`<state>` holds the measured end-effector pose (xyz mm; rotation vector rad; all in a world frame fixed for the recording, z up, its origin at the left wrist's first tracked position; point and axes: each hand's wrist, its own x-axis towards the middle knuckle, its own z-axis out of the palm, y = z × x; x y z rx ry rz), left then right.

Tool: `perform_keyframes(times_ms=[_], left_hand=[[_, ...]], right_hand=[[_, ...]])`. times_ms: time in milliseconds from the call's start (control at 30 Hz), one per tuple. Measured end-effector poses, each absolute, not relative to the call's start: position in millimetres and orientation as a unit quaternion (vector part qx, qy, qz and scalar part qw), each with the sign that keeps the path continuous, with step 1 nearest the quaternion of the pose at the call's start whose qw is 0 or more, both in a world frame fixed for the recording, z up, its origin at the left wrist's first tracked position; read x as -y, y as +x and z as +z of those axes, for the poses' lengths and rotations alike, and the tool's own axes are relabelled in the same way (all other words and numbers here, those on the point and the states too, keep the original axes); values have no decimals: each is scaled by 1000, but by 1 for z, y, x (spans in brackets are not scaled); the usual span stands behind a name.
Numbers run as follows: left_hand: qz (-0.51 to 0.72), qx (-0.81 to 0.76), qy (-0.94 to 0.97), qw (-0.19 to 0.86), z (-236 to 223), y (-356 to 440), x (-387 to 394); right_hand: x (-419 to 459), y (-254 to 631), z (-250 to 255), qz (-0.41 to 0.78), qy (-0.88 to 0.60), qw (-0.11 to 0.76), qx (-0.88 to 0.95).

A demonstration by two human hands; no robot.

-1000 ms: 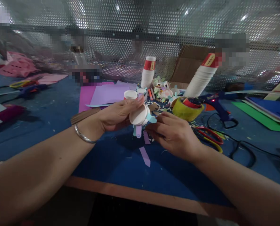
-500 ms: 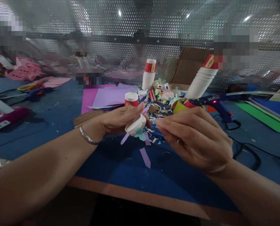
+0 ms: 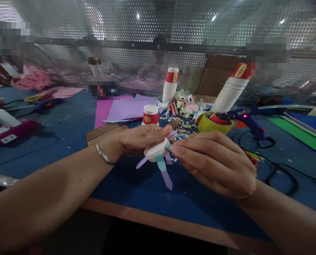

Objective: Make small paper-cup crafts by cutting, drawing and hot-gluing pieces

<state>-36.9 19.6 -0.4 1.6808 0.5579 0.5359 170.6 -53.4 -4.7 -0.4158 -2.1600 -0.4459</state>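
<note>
My left hand [image 3: 144, 138] is closed around a short white paper cup piece [image 3: 156, 149], tilted so its round face shows. A light teal paper strip [image 3: 161, 163] hangs from its near side, and a purple strip [image 3: 142, 163] pokes out at the left. In my right hand [image 3: 213, 163] the fingertips pinch a small teal paper strip [image 3: 168, 145] against the cup piece's right edge. Below, a pointed purple paper strip [image 3: 167, 180] lies on the blue table [image 3: 131, 191]. Right behind my left hand an upturned red and white paper cup [image 3: 150, 115] stands.
Purple paper sheets [image 3: 123, 109] and corrugated cardboard [image 3: 105, 132] lie at left. Stacked cups [image 3: 169, 86] and a leaning cup stack [image 3: 229, 92] stand behind paper scraps. A blue glue gun [image 3: 253, 124] rests on a yellow roll [image 3: 215, 124] at right. A cable [image 3: 269, 177] trails nearby.
My right hand has moved left, bringing the small teal strip to the cup piece's edge. The cup piece has tilted in my left hand, and its hanging teal strip now shows more fully.
</note>
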Motion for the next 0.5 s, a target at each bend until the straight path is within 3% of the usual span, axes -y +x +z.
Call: perform_keyframes(times_ms=[100,500], left_hand=[[161,-214,713,647,2,-37,-19],[140,-200,699,672,0,-38,-21]], right_hand=[[54,170,-5,-166,-157,430,873],[51,166,-6,-186,-144,425,874]])
